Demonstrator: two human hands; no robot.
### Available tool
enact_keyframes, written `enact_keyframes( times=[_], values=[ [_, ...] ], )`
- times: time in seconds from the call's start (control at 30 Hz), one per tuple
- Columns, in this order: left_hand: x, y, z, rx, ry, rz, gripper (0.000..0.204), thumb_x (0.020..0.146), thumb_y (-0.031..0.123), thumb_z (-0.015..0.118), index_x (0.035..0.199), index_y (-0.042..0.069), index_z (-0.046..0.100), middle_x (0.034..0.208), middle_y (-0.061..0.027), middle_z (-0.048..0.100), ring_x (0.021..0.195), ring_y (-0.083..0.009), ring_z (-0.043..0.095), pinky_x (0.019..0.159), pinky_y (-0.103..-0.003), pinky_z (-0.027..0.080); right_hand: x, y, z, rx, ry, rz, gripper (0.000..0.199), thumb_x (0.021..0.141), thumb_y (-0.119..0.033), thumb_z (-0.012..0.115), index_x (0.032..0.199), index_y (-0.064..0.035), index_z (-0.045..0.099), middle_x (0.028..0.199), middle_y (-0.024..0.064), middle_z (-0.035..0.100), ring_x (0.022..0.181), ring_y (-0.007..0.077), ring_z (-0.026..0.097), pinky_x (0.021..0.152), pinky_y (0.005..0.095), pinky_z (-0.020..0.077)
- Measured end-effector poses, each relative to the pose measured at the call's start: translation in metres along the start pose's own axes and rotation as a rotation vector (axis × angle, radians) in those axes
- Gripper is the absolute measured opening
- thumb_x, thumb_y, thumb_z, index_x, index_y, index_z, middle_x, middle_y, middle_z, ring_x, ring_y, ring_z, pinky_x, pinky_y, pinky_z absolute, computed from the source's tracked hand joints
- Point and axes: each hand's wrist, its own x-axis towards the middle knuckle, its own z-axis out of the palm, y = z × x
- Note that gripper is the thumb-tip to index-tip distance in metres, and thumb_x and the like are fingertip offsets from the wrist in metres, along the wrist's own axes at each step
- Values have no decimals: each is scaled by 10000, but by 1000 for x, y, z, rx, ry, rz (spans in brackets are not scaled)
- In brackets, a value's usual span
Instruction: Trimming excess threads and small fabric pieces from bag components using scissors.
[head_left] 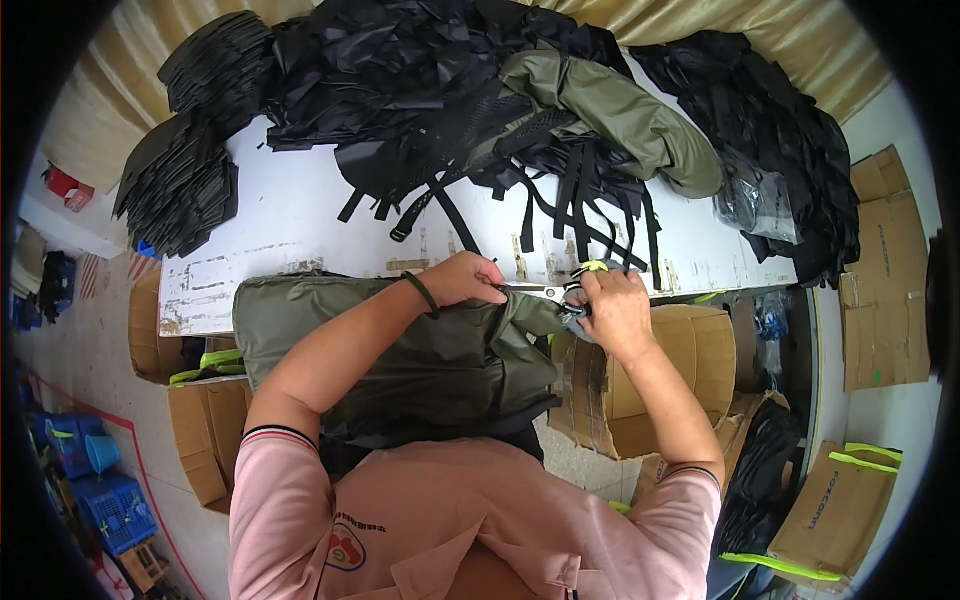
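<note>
An olive-green fabric bag lies over my lap and against the table's front edge. My left hand is closed in a pinch on the bag's upper edge, thumb and fingertips together. A dark band circles that wrist. My right hand is closed round a pair of scissors, whose handles look wrapped in yellow-green and grey material. Their metal blades point left, toward my left fingertips, along the bag's edge. Whether the blades are parted cannot be made out.
On the white table lie stacks of black pieces, a heap of black fabric and another olive-green bag with black straps. Below the table stand open cardboard boxes. Blue crates stand at the left.
</note>
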Motion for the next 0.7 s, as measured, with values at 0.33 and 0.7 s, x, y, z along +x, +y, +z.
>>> enact_keyframes(
  times=[0.33,0.7],
  values=[
    [-1,2,0,53,-1,28,169,778,59,747,906,6,652,827,12,631,754,-47,563,683,-198,452,5,5,-2,-35,33,-83,237,723,-226,729,744,-91,536,676,72,572,683,245,588,684,366,426],
    [-5,6,7,111,25,73,172,785,83,747,907,10,651,749,40,588,675,-23,507,601,-189,411,2,5,-5,-44,26,-77,242,717,-218,736,735,-95,528,664,64,569,665,243,582,676,364,430]
  ],
)
